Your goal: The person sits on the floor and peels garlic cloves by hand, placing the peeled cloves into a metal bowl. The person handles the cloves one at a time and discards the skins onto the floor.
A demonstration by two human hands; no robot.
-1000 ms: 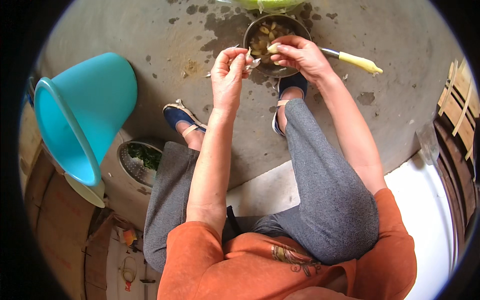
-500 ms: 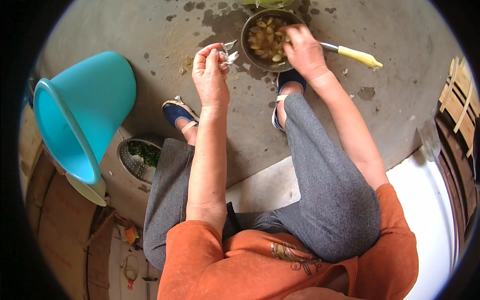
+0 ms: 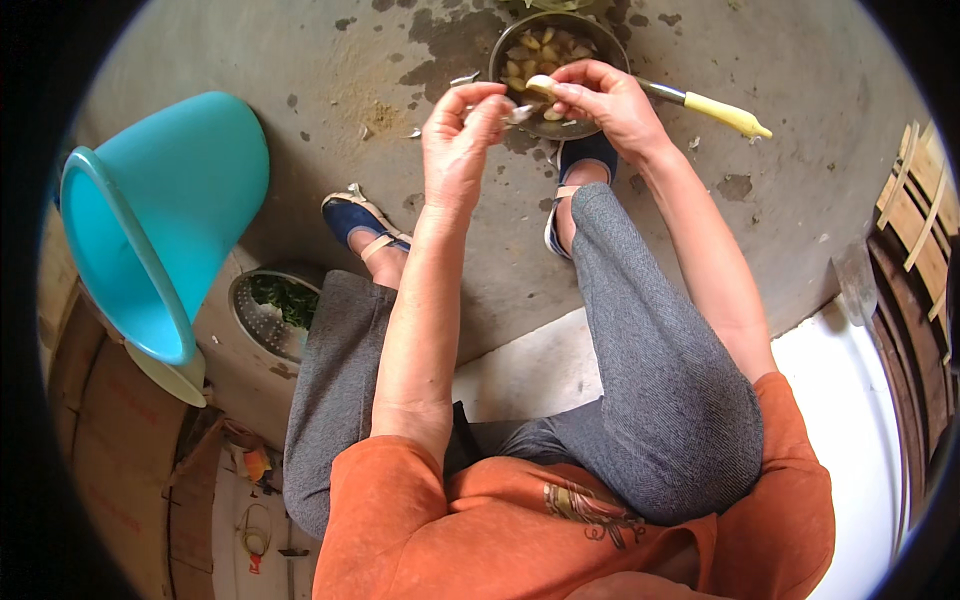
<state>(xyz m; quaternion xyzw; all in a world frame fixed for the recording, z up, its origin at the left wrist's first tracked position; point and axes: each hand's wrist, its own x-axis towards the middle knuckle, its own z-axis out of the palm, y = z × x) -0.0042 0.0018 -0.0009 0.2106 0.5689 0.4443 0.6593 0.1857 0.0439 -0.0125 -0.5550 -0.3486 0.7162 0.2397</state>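
Note:
Pinched between the thumb and fingers of my right hand [image 3: 615, 105] is a pale garlic clove [image 3: 542, 84], held above the near side of a round metal pan [image 3: 494, 62]. Water and several more cloves [image 3: 540, 48] fill the pan, and its pale yellow handle [image 3: 730, 115] points right. My left hand [image 3: 460, 140] is just left of the pan, its fingers closed on thin whitish garlic skin [image 3: 517, 115], which looks partly blurred. A small gap separates the skin from the clove.
A large turquoise bucket [image 3: 200, 190] lies tipped on the floor at left. Beside my left knee stands a perforated metal colander [image 3: 262, 325] with leafy greens inside. Wet patches [image 3: 450, 50] and bits of skin dot the concrete floor. Something light green, partly cut off, sits beyond the pan.
My right hand has come up out of the pan's water with a garlic clove. My left hand, still holding skin, has moved right toward it.

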